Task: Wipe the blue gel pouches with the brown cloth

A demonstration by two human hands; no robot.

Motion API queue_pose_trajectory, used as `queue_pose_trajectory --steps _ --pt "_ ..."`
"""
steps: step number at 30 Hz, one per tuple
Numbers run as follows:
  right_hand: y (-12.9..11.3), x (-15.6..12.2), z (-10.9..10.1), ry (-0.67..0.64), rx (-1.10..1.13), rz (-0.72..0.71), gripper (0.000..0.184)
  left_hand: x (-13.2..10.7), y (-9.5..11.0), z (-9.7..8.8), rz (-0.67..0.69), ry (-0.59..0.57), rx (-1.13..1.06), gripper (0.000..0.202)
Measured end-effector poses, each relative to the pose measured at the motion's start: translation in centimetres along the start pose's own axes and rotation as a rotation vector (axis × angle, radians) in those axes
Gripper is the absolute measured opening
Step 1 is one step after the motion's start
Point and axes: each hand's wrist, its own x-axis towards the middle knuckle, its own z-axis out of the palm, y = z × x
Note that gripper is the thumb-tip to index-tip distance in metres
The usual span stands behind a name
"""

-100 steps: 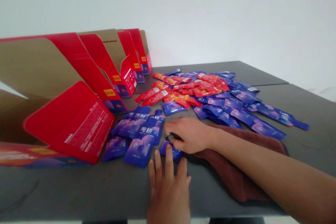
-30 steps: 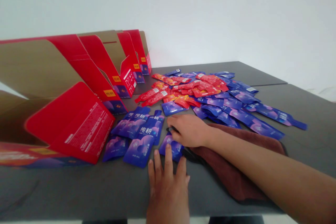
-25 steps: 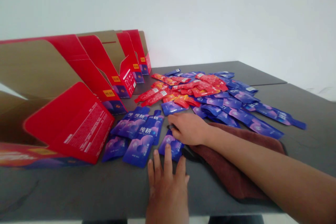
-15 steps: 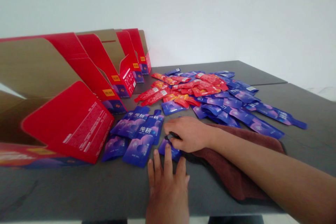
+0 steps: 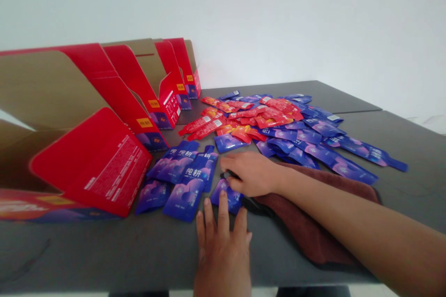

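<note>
My left hand (image 5: 223, 241) lies flat with its fingers spread at the near edge of a small blue-purple pouch (image 5: 223, 190). The middle fingertip rests on the pouch. Above it, my right hand (image 5: 249, 174) is closed round a black strap-like edge of a brown cloth (image 5: 324, 236) with black trim. Part of the cloth is hidden under my right forearm, and my right hand covers part of the pouch. Just left of both hands, several blue-purple pouches (image 5: 184, 195) lie overlapping on the table.
A row of open red cardboard boxes (image 5: 101, 162) stands along the left. Beyond my hands spreads a heap of red sachets (image 5: 278, 113) and blue pouches (image 5: 320, 148). Everything sits on a dark grey table (image 5: 104, 260) against a white wall (image 5: 244, 18).
My right hand has shifted slightly up and right with the black edge, uncovering more of the small pouch. My left hand has stayed in place.
</note>
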Motion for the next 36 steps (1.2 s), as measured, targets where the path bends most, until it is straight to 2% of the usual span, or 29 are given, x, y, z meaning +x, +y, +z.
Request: queue_pose_trajectory --steps 4,6,12,15,18,24,27,36 --pt "-0.36 -0.22 -0.19 -0.039 0.065 -0.132 0.012 -0.03 -0.02 0.14 -0.007 -0.017 0.000 0.027" --pt "-0.50 -0.18 -0.14 -0.051 0.059 -0.136 0.013 -0.04 -0.05 0.17 -0.006 -0.022 0.000 0.027" --pt "-0.34 0.23 0.16 -0.035 -0.070 0.075 0.019 -0.08 0.00 0.03 0.001 -0.013 0.002 0.029" --pt "-0.10 0.31 0.16 -0.026 -0.099 0.113 0.019 -0.06 0.06 -0.05 0.006 0.003 0.003 0.030" --pt "0.00 0.20 0.06 -0.011 -0.078 0.076 0.018 -0.07 0.02 0.01 0.010 0.010 0.002 0.030" --pt "-0.49 -0.19 -0.21 -0.042 0.040 -0.090 0.013 -0.20 -0.17 0.31 0.021 0.018 0.000 0.028" --pt "-0.88 -0.22 -0.29 -0.055 0.061 -0.117 0.012 -0.18 -0.13 0.30 0.021 0.016 0.009 0.026" --pt "0.00 0.25 0.41 0.003 -0.138 0.156 0.019 0.03 0.08 -0.10 0.024 0.021 0.013 0.030"
